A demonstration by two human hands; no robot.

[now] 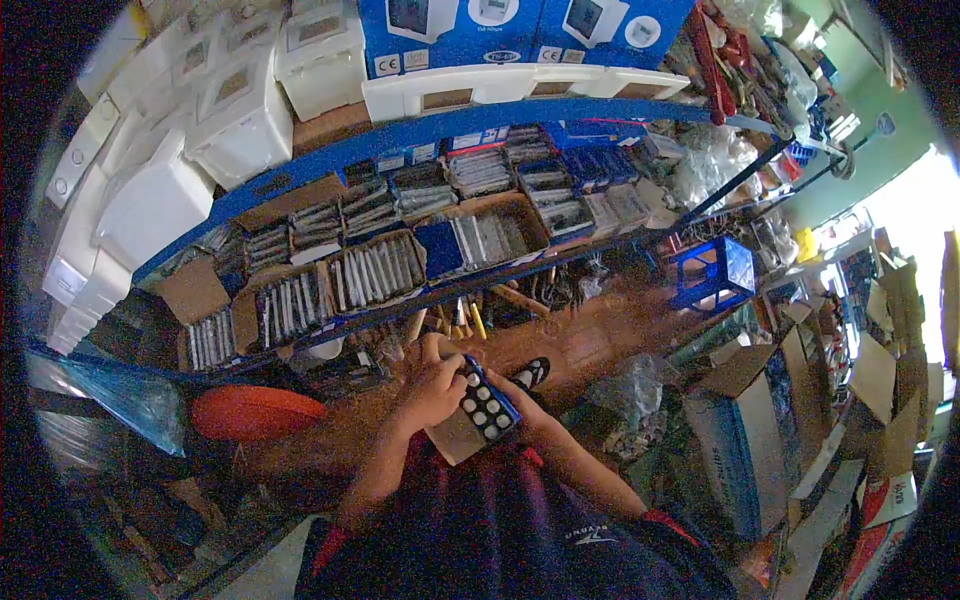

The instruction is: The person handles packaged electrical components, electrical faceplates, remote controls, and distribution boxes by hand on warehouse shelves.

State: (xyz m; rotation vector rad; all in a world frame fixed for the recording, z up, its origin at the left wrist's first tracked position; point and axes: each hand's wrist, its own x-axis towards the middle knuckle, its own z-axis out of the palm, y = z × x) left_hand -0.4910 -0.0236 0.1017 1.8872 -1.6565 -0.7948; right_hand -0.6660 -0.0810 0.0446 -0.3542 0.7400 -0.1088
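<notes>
In front of my chest is a small open box (487, 408) with a blue edge, filled with round white pieces in rows. What exactly the pieces are I cannot make out. My right hand (527, 412) is closed round the box's right side. Over its left side my left hand (436, 388) is curled, fingers bent at the upper corner. A brown cardboard flap (455, 443) sticks out below my left hand, at the lower left of the box.
Ahead, a blue shelf (290, 165) carries cartons of thin packets (375, 270), with white enclosures (240, 120) above. A blue plastic stool (715, 275) stands right of centre. Open cardboard boxes (750, 430) crowd the right; a red round object (257, 412) lies left.
</notes>
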